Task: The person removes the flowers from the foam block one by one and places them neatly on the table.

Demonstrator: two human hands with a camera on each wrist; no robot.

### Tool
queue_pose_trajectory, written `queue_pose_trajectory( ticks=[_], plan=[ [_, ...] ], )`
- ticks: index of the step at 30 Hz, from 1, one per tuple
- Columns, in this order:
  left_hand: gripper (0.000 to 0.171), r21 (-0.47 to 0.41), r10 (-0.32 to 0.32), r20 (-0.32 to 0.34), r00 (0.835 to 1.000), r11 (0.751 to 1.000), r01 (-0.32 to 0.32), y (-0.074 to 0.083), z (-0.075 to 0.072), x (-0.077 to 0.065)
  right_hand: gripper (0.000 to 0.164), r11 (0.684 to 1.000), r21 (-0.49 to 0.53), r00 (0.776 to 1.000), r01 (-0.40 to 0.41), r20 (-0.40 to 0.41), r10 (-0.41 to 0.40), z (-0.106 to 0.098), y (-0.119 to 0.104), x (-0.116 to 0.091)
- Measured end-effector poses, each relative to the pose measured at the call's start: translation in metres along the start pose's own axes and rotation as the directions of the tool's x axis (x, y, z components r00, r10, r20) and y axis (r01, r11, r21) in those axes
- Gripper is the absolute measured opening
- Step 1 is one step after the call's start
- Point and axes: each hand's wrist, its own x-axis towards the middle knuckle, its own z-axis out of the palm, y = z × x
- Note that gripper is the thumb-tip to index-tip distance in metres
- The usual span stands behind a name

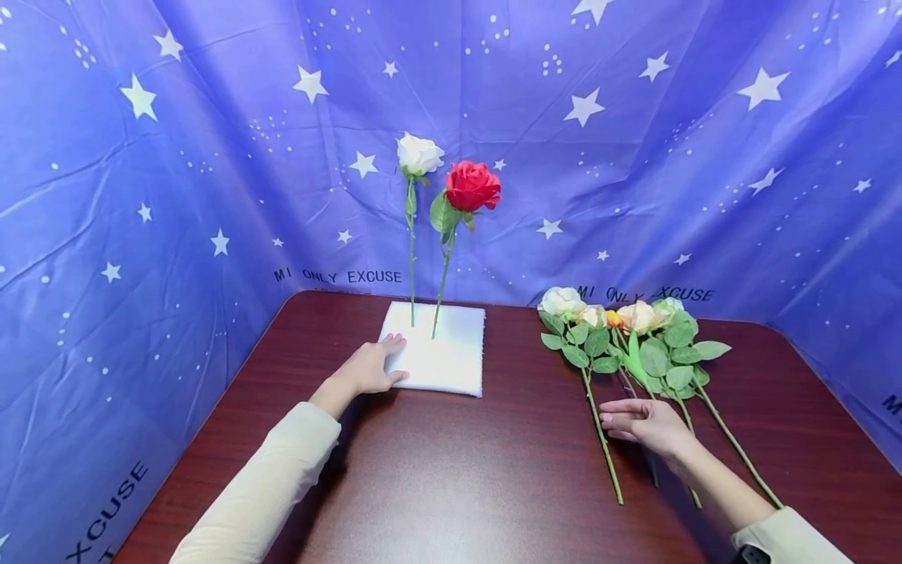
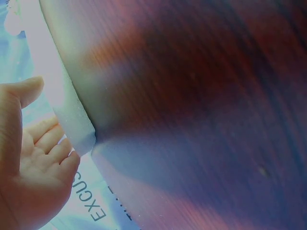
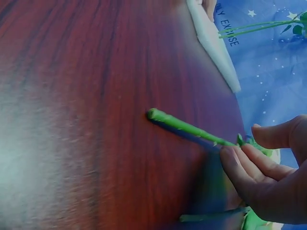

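A white foam block [image 1: 451, 368] lies on the table, with a white rose [image 1: 420, 155] and a red rose [image 1: 474, 186] standing upright in it. My left hand [image 1: 366, 366] rests at the block's left edge, fingers on its top and thumb by the near corner. In the left wrist view the left hand [image 2: 43, 167] lies against the block's side [image 2: 62, 91]. On the right, my right hand [image 1: 648, 423] is beside the green stem [image 1: 600, 439] of a lying white rose [image 1: 561, 301]. The right wrist view has its fingertips right at that stem [image 3: 187, 128], with the thumb apart.
Several more flowers lie at the right, among them a peach rose [image 1: 640, 317] and an orange bud [image 1: 615, 319]; their stems [image 1: 740, 450] point toward the near side. A blue star-printed curtain [image 1: 535, 141] hangs behind the dark red table [image 1: 451, 470].
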Motion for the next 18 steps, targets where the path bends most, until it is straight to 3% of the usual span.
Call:
queue_pose_trajectory(
  ticks=[11, 18],
  plan=[
    [0.065, -0.006, 0.009, -0.005, 1.000, 1.000, -0.010, -0.002, 0.000, -0.002, 0.049, 0.994, 0.007, 0.991, 0.111, -0.083, -0.110, 0.011, -0.028, 0.024],
    [0.065, -0.010, 0.034, -0.006, 0.999, 0.999, -0.034, -0.003, 0.000, 0.000, 0.042, 0.959, 0.042, 0.949, 0.279, -0.162, -0.269, 0.032, -0.046, 0.048]
  ],
)
